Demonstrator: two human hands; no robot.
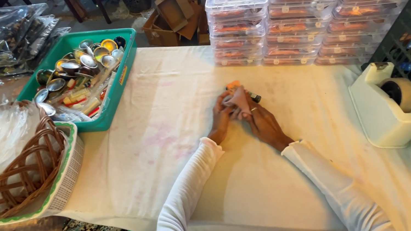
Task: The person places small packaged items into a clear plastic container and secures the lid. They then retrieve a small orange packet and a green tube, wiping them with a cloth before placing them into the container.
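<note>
Head view, centre of frame: left hand [221, 118] and right hand [261, 123] pressed together, pinching small orange-and-dark item [237, 85] low over white tablecloth [165, 139]; likely slipped and rolled toward stacked clear boxes [240, 26] at upper right had either pinch loosened.
</note>
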